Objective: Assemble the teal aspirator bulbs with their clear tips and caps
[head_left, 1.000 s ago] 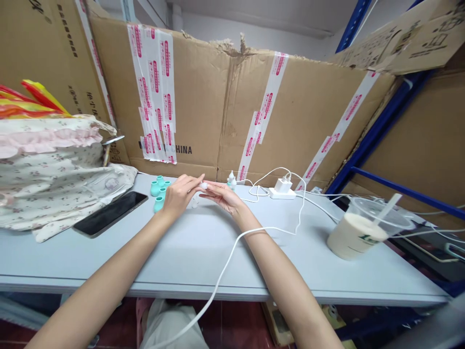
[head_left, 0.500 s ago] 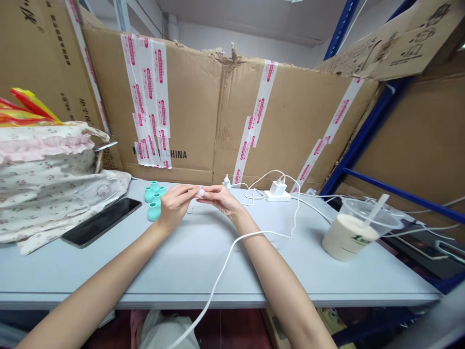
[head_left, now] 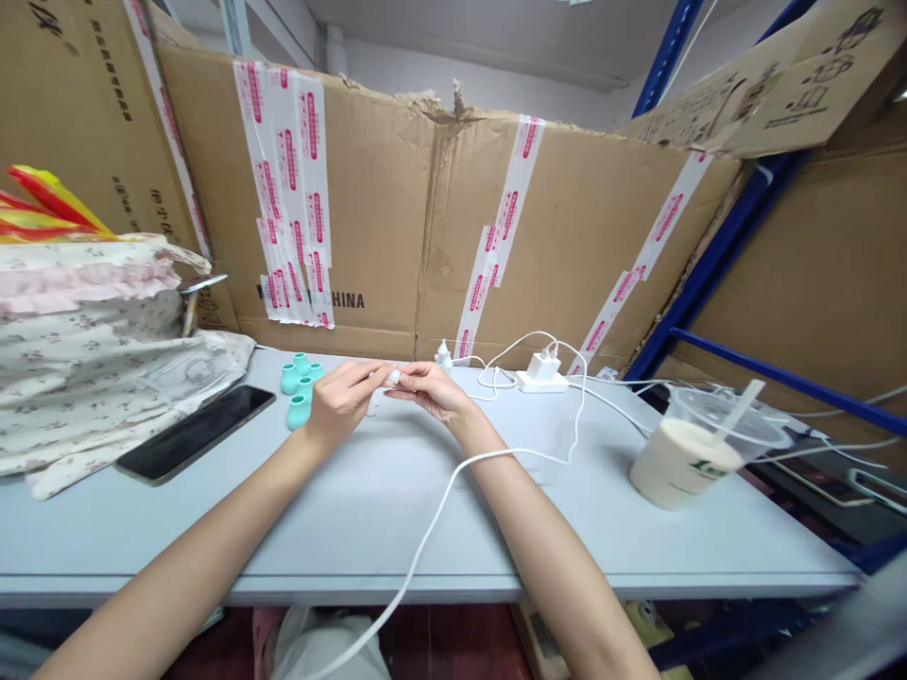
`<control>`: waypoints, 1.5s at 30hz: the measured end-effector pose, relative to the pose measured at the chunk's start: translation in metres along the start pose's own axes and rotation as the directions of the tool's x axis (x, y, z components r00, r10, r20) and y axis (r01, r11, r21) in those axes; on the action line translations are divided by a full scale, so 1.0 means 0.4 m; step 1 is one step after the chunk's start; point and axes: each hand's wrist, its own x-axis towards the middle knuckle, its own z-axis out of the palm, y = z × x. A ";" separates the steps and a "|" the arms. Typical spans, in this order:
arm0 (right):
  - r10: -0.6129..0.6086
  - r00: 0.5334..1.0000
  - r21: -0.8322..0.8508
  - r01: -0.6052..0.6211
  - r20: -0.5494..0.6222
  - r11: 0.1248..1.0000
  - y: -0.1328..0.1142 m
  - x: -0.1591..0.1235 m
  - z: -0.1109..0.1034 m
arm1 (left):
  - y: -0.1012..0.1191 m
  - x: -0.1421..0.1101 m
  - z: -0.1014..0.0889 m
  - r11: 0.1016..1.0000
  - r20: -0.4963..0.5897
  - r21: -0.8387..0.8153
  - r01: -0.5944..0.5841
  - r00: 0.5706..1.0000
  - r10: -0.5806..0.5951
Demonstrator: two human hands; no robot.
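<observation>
So, teal pots (head_left: pixel 299 387) on the left, then the left hand (head_left: pixel 340 397), knuckles up, pinching a little white piece (head_left: pixel 394 377) over the table (head_left: pixel 397 501); right hand (head_left: pixel 439 392) angles inward, fingertips clamped on it too.

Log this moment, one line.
left hand: at white piece | right hand: pinching it | teal pots: on table, beside left hand | phone: left of teal pots
</observation>
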 end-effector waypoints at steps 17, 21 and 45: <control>0.058 0.998 -0.036 -0.059 -0.040 0.998 -0.005 0.001 -0.017 | 0.004 0.002 -0.003 1.000 0.083 -0.006 -0.005 0.997 0.005; 0.021 0.998 -0.055 -0.025 -0.066 0.998 -0.006 0.004 -0.015 | 0.001 0.000 0.001 0.999 0.066 -0.022 0.026 0.998 -0.025; -0.002 1.000 -0.080 0.002 -0.008 0.997 0.058 0.017 0.003 | -0.006 -0.025 0.035 0.940 0.031 0.007 0.341 0.939 -0.341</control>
